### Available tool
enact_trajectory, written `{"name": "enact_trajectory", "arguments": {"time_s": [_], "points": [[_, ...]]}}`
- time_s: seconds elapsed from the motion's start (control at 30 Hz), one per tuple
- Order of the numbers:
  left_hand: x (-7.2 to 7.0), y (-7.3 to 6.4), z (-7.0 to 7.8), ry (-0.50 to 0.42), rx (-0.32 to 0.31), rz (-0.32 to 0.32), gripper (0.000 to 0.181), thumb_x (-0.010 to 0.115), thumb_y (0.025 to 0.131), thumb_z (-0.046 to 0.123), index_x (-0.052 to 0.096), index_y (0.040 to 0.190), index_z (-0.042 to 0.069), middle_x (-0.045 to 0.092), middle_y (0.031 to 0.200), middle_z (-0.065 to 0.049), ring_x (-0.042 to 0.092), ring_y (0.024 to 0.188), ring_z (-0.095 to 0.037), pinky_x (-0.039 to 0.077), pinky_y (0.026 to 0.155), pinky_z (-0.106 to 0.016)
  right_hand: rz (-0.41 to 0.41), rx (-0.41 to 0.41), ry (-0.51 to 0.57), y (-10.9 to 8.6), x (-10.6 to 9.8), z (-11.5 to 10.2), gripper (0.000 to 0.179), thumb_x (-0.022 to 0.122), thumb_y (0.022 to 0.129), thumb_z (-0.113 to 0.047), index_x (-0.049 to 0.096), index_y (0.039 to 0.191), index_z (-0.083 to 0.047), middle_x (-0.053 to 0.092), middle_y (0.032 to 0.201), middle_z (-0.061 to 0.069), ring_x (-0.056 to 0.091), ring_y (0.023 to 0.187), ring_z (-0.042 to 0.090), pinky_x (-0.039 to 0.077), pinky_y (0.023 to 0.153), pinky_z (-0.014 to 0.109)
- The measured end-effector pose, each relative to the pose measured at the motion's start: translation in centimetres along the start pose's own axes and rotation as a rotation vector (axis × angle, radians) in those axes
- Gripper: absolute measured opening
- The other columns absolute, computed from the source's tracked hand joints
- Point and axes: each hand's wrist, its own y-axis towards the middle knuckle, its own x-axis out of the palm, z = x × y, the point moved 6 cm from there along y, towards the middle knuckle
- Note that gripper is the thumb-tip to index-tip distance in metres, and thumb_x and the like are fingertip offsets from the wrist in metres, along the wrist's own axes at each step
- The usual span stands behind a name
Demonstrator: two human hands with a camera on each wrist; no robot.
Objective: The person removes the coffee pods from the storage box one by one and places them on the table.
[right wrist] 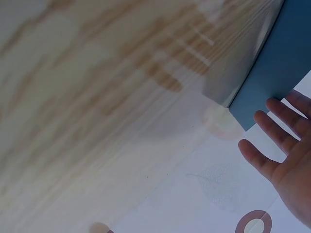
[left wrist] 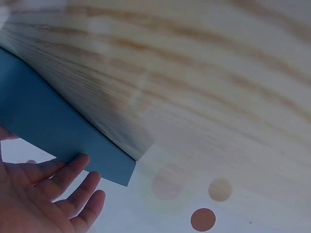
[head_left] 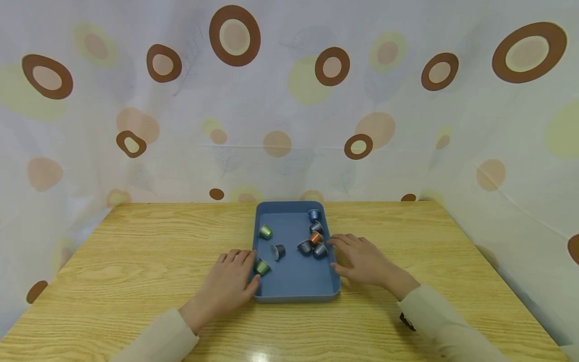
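Note:
A shallow blue tray (head_left: 294, 281) lies on the wooden table, holding several coffee capsules. My left hand (head_left: 231, 279) is at its left wall, thumb at the rim near a green capsule (head_left: 261, 267). Across from it, my right hand (head_left: 362, 259) has its fingertips right at the right wall. Both wrist views show loosely bent, spread fingers by the tray's outer side. Another green capsule (head_left: 266, 232) lies farther back, and a dark capsule (head_left: 278, 251) is tipped on its side. Along the right wall cluster an orange capsule (head_left: 315, 238), a blue capsule (head_left: 314, 215) and grey ones.
The wooden table (head_left: 172, 241) extends to both sides of the tray. Behind it hangs a white curtain (head_left: 280, 115) with brown, yellow and peach circles, which also borders the table's left and right sides. A small black object (head_left: 407, 322) shows under the right sleeve.

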Motion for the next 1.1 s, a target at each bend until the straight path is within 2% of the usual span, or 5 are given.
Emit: {"name": "enact_trajectory", "arguments": {"time_s": [0.27, 0.63, 0.9, 1.1], "points": [[-0.1, 0.0, 0.2, 0.030, 0.001, 0.008, 0.049, 0.050, 0.089, 0.038, 0.054, 0.124, 0.004, 0.058, 0.118, -0.009, 0.052, 0.109, -0.026, 0.042, 0.090, -0.043, -0.009, 0.005, -0.004, 0.0, -0.1, 0.0, 0.053, 0.055, 0.087, -0.040, 0.048, 0.130, -0.011, 0.048, 0.133, 0.007, 0.047, 0.120, 0.026, 0.041, 0.093, 0.051], [-0.1, 0.2, 0.0, 0.013, 0.008, 0.020, 0.047, 0.049, 0.090, 0.038, 0.055, 0.124, 0.005, 0.059, 0.117, -0.008, 0.052, 0.109, -0.026, 0.042, 0.091, -0.043, 0.003, -0.038, -0.046, 0.3, -0.4, -0.1, 0.049, 0.056, 0.085, -0.040, 0.053, 0.125, -0.010, 0.052, 0.128, 0.008, 0.049, 0.117, 0.026, 0.043, 0.089, 0.050], [-0.1, 0.5, -0.2, 0.023, 0.004, 0.032, 0.046, 0.051, 0.090, 0.038, 0.057, 0.121, 0.006, 0.060, 0.116, -0.007, 0.053, 0.109, -0.026, 0.043, 0.090, -0.043, 0.058, -0.083, -0.090, 0.7, -0.7, -0.3, 0.042, 0.059, 0.084, -0.039, 0.057, 0.115, -0.010, 0.054, 0.122, 0.008, 0.050, 0.112, 0.025, 0.045, 0.085, 0.048], [-0.1, 0.8, -0.4, 0.019, 0.007, 0.060, 0.044, 0.051, 0.090, 0.037, 0.059, 0.120, 0.006, 0.061, 0.115, -0.007, 0.054, 0.107, -0.025, 0.044, 0.089, -0.042, 0.129, -0.113, -0.128, 1.3, -1.0, -0.2, 0.043, 0.059, 0.084, -0.041, 0.058, 0.114, -0.009, 0.054, 0.121, 0.009, 0.051, 0.111, 0.025, 0.047, 0.081, 0.046]]}}
